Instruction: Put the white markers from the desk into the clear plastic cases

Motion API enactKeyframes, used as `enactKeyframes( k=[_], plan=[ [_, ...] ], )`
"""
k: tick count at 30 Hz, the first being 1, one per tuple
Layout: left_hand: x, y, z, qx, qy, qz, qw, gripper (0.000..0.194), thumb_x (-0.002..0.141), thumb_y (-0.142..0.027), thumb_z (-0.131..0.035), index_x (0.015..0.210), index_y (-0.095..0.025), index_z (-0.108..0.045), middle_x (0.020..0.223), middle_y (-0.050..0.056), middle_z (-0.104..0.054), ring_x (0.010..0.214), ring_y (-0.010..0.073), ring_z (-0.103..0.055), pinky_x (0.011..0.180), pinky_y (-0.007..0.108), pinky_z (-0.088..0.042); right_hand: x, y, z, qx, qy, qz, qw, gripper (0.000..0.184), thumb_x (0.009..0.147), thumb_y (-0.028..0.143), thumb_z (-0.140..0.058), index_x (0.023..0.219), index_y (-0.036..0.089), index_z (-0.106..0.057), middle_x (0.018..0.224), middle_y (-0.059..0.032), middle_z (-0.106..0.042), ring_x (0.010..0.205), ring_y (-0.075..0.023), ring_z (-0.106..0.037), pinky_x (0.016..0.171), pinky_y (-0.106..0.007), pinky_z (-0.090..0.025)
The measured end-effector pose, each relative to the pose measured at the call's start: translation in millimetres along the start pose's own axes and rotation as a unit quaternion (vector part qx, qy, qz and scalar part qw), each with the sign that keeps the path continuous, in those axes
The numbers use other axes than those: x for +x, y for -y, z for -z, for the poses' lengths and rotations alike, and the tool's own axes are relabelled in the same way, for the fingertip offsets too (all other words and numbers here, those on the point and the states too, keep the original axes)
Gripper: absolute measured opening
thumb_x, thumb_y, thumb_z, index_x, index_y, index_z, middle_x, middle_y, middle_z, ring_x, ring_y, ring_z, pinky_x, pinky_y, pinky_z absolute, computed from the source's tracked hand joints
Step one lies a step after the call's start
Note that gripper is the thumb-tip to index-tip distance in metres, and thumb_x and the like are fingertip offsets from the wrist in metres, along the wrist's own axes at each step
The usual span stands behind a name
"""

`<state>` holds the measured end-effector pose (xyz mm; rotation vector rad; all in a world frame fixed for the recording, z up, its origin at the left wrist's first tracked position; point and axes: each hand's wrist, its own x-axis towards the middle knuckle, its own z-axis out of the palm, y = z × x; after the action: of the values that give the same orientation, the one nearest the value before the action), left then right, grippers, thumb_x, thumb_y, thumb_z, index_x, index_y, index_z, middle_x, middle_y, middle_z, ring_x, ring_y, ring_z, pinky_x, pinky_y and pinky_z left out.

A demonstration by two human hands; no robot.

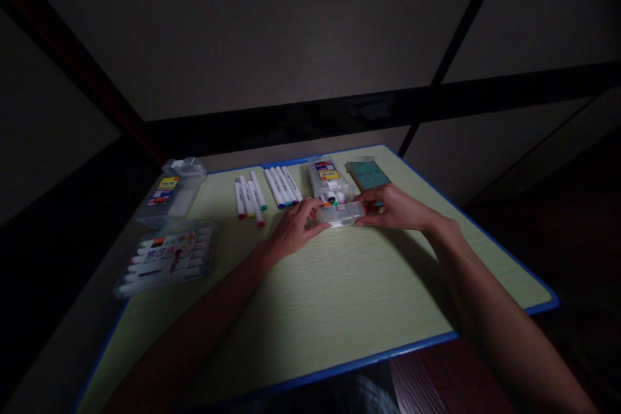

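A clear plastic marker case (334,174) lies at the back of the table, its hinged lid (340,213) folded out toward me. Several marker caps (334,197) show at its mouth. My left hand (295,226) grips the left end of the lid between thumb and fingers. At the lid's right end, my right hand (391,207) pinches it, with a ring on one finger. Left of the case, white markers (282,186) with blue and purple caps lie side by side. Farther left is a looser group of markers (250,197) with red, yellow and green caps.
A phone (369,174) lies behind my right hand. At the left edge are an open clear case (172,194) and a case of markers (167,259) with a printed front. The pale table (301,310) has a blue rim, and a wall panel (272,32) rises behind.
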<state>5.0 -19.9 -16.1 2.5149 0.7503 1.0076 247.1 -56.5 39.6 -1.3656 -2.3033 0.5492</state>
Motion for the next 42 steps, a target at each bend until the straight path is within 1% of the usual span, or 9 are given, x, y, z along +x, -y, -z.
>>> enactKeyframes(
  k=[4, 8, 14, 19, 23, 27, 30, 34, 42],
  plan=[
    [-1, -2, 1.4, 0.033, -0.006, -0.040, 0.999, 0.029, 0.081, -0.036, -0.055, 0.102, -0.016, -0.050, 0.089, 0.004, -0.058, 0.075, 0.0126, -0.055, 0.072, 0.026, -0.045, -1, 4, 1, -0.003, 0.012, 0.003, 1.000, 0.029, 0.069, 0.040, -0.065, 0.083, 0.015, -0.067, 0.068, -0.0030, -0.064, 0.056, -0.0121, -0.053, 0.052, -0.026, -0.037],
    [-1, -5, 2.7, 0.071, -0.004, -0.040, 0.997, 0.027, 0.080, -0.035, -0.055, 0.099, -0.016, -0.052, 0.086, 0.005, -0.060, 0.071, 0.0131, -0.056, 0.071, 0.027, -0.045, -2, 7, 1, -0.014, 0.007, 0.011, 1.000, 0.031, 0.069, 0.040, -0.065, 0.084, 0.014, -0.064, 0.066, -0.0029, -0.062, 0.055, -0.0120, -0.053, 0.052, -0.026, -0.037],
    [1, -6, 2.4, 0.080, -0.034, -0.079, 0.993, 0.027, 0.080, -0.033, -0.054, 0.099, -0.015, -0.050, 0.088, 0.006, -0.059, 0.072, 0.0140, -0.056, 0.069, 0.028, -0.046, -3, 7, 0, 0.035, -0.017, 0.010, 0.999, 0.038, 0.067, 0.040, -0.067, 0.090, 0.018, -0.047, 0.065, 0.0014, -0.057, 0.055, -0.0117, -0.051, 0.050, -0.025, -0.037],
    [1, -6, 1.5, 0.076, -0.061, -0.064, 0.993, 0.035, 0.077, -0.032, -0.058, 0.105, -0.016, -0.044, 0.093, 0.006, -0.054, 0.076, 0.0146, -0.055, 0.065, 0.026, -0.047, -2, 1, -3, 0.062, -0.026, 0.003, 0.998, 0.052, 0.064, 0.043, -0.070, 0.097, 0.021, -0.037, 0.061, 0.0052, -0.050, 0.051, -0.0104, -0.045, 0.046, -0.024, -0.032],
    [2, -6, 1.3, 0.078, -0.080, -0.024, 0.993, 0.047, 0.073, -0.033, -0.062, 0.110, -0.015, -0.039, 0.097, 0.008, -0.050, 0.083, 0.0176, -0.054, 0.065, 0.027, -0.047, -1, -3, -3, 0.036, -0.053, 0.009, 0.998, 0.056, 0.064, 0.048, -0.069, 0.102, 0.020, -0.038, 0.065, 0.0040, -0.045, 0.055, -0.0110, -0.043, 0.048, -0.025, -0.033],
    [3, -5, 1.1, 0.078, -0.077, 0.005, 0.994, 0.045, 0.074, -0.032, -0.060, 0.110, -0.015, -0.040, 0.098, 0.008, -0.049, 0.085, 0.0181, -0.053, 0.065, 0.027, -0.046, 0, -4, -2, 0.001, -0.062, 0.015, 0.998, 0.057, 0.064, 0.053, -0.067, 0.102, 0.018, -0.042, 0.077, -0.0016, -0.050, 0.065, -0.0148, -0.048, 0.055, -0.028, -0.038],
    [4, -5, 1.4, 0.075, -0.062, 0.001, 0.995, 0.038, 0.078, -0.031, -0.057, 0.109, -0.015, -0.042, 0.099, 0.008, -0.050, 0.085, 0.0172, -0.053, 0.065, 0.026, -0.046, 0, -4, -3, -0.010, -0.071, 0.023, 0.997, 0.053, 0.065, 0.054, -0.065, 0.099, 0.017, -0.046, 0.088, -0.0060, -0.053, 0.071, -0.0169, -0.050, 0.060, -0.031, -0.042],
    [4, -6, 1.9, 0.062, -0.049, -0.004, 0.997, 0.032, 0.082, -0.031, -0.053, 0.109, -0.016, -0.044, 0.097, 0.006, -0.051, 0.079, 0.0147, -0.052, 0.064, 0.024, -0.044, 1, -4, -3, -0.013, -0.078, 0.037, 0.996, 0.048, 0.068, 0.052, -0.064, 0.098, 0.017, -0.048, 0.092, -0.0075, -0.055, 0.073, -0.0178, -0.052, 0.064, -0.032, -0.044],
    [7, -7, 1.1, 0.028, -0.076, -0.014, 0.997, 0.028, 0.083, -0.032, -0.053, 0.103, -0.014, -0.047, 0.081, 0.002, -0.051, 0.067, 0.0114, -0.049, 0.058, 0.022, -0.041, 2, -2, -4, -0.004, -0.079, 0.038, 0.996, 0.040, 0.072, 0.048, -0.061, 0.095, 0.016, -0.050, 0.089, -0.0074, -0.058, 0.072, -0.0175, -0.054, 0.063, -0.031, -0.045]
  ],
)
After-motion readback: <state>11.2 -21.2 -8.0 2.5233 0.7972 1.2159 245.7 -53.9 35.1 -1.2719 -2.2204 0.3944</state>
